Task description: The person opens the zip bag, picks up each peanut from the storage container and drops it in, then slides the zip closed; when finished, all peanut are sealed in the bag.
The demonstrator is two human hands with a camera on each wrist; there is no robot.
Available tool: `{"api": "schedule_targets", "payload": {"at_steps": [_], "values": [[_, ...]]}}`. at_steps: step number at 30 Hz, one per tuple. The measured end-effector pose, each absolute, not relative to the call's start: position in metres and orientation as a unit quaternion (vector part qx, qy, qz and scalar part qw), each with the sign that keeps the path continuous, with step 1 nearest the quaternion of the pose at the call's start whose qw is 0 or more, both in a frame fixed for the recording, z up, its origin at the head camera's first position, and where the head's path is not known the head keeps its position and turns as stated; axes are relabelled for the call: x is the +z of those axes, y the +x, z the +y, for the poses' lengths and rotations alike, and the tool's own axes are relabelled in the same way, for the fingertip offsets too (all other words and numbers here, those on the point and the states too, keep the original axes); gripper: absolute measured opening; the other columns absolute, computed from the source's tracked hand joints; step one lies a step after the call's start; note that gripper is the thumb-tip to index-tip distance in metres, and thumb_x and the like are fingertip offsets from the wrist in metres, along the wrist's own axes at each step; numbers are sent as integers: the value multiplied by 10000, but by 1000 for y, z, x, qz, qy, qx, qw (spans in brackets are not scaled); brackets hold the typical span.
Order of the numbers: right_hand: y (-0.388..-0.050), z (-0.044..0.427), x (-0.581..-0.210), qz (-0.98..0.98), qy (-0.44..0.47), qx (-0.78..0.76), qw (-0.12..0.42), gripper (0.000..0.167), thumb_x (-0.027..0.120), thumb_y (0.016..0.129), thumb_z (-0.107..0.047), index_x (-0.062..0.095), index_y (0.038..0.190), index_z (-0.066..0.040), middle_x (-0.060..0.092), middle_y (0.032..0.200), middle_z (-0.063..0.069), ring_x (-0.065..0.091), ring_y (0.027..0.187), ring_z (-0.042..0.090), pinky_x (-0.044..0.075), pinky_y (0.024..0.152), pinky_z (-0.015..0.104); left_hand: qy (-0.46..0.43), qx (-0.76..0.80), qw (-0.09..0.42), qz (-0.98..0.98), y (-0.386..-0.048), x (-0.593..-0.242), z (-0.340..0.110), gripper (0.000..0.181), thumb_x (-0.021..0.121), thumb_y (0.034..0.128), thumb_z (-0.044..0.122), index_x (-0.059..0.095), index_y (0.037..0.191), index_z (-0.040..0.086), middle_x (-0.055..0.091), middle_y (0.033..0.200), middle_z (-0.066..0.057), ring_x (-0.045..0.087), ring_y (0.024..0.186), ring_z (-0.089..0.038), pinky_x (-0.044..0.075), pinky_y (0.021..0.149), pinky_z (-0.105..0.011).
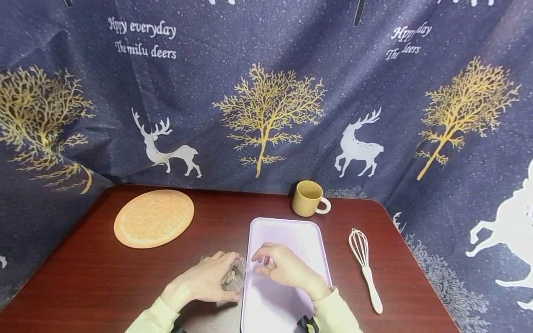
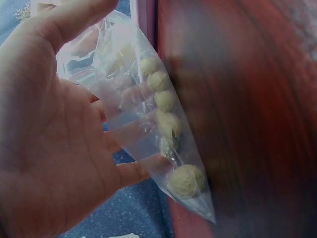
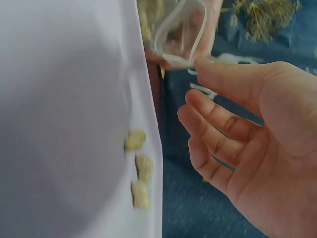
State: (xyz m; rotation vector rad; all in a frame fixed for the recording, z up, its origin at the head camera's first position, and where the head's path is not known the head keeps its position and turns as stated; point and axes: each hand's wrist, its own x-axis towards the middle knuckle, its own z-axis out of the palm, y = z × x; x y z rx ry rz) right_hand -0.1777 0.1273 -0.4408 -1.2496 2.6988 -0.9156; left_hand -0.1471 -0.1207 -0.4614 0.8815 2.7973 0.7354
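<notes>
My left hand (image 1: 208,280) holds a clear plastic bag (image 2: 143,144) upright on the table, just left of the lavender tray (image 1: 270,310). Several roundish tan lumps (image 2: 166,100), perhaps nuts or dried snacks, are lined up inside the bag. In the right wrist view the bag's mouth (image 3: 190,32) gapes beside the tray's rim. Over the tray hovers my right hand (image 1: 287,268), its fingers (image 3: 223,129) loosely bent, nothing seen between them. Three tan lumps (image 3: 143,168) lie in the tray near its edge; in the head view the right hand mostly hides that area.
Behind the tray stands a yellow mug (image 1: 307,200) with a white handle. A white whisk (image 1: 366,270) lies to the tray's right. At the back left is an orange round mat (image 1: 154,218). A printed dark blue cloth (image 1: 200,92) hangs behind the brown table (image 1: 104,277).
</notes>
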Motion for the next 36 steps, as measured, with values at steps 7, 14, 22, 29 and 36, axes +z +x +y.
{"api": "schedule_targets", "payload": {"at_steps": [7, 14, 22, 29, 36], "values": [[-197, 153, -443, 890, -303, -340, -9, 181, 796, 808, -83, 714, 964, -42, 662, 827, 47, 603, 728, 193, 485, 684, 302, 289, 249, 74, 921, -148, -462, -122, 778, 821, 726, 510, 508, 1342, 152, 576, 1240, 5, 520, 1181, -213, 424, 959, -559], [-207, 168, -453, 919, -219, -327, -35, 245, 838, 786, -147, 705, 949, -20, 649, 791, 54, 569, 684, 151, 466, 653, 283, 287, 244, 76, 923, -149, -462, -121, 781, 817, 725, 520, 508, 1346, 161, 571, 1220, 16, 525, 1149, -195, 444, 944, -506], [-206, 172, -464, 937, -182, -296, -12, 284, 871, 741, -224, 693, 885, -56, 611, 766, 3, 513, 716, 132, 459, 710, 333, 290, 238, 73, 924, -149, -463, -121, 780, 812, 723, 539, 510, 1341, 170, 571, 1197, 38, 523, 1124, -171, 446, 928, -491], [-205, 167, -467, 945, -179, -275, -7, 278, 883, 714, -213, 665, 822, -78, 556, 705, -18, 480, 668, 133, 442, 670, 325, 284, 243, 81, 924, -148, -463, -120, 792, 812, 722, 544, 507, 1349, 168, 567, 1213, 21, 528, 1132, -189, 451, 935, -499], [-203, 166, -466, 950, -176, -259, -5, 255, 884, 712, -213, 669, 799, -108, 554, 697, -27, 483, 660, 126, 435, 655, 311, 285, 247, 85, 922, -146, -461, -120, 783, 816, 726, 533, 511, 1347, 164, 565, 1199, 29, 527, 1115, -179, 451, 932, -493]]}}
